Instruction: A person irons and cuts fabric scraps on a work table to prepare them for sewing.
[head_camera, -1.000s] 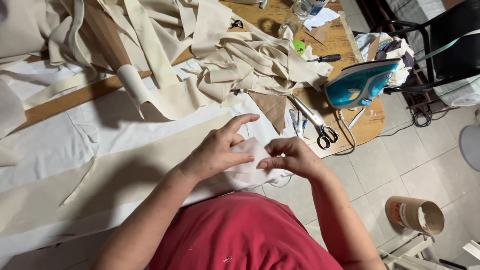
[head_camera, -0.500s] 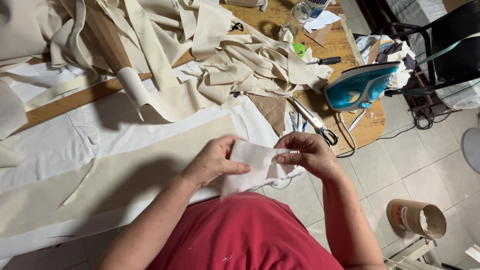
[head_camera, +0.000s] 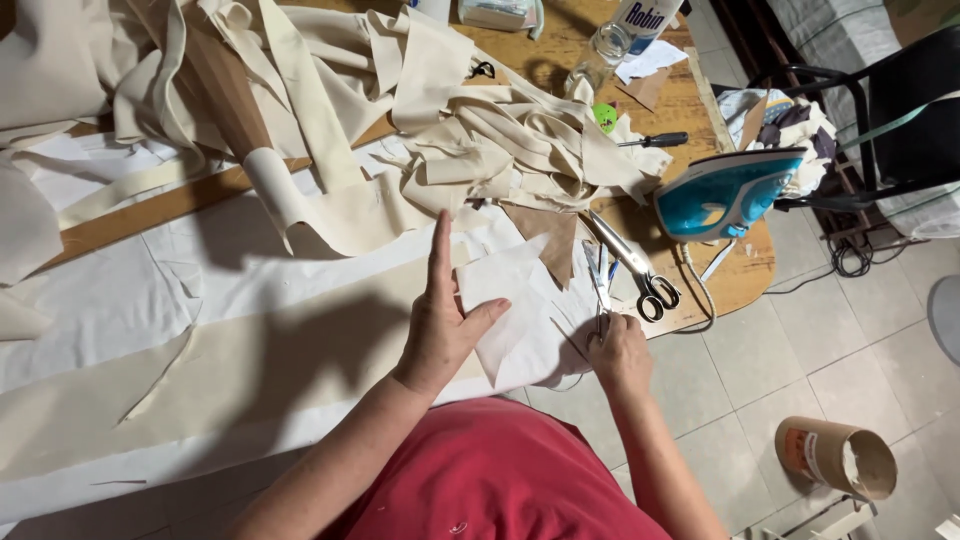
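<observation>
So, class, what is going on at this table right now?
A person in a red top works at a cluttered sewing table. The left hand lies flat, holding down a small white fabric piece. The right hand grips a small pair of snips beside the large scissors and a teal iron.

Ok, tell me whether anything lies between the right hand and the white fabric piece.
Nothing visible does. The right hand grips small snips beside the white fabric piece, which the left hand presses flat; only bare cloth shows between them.
</observation>
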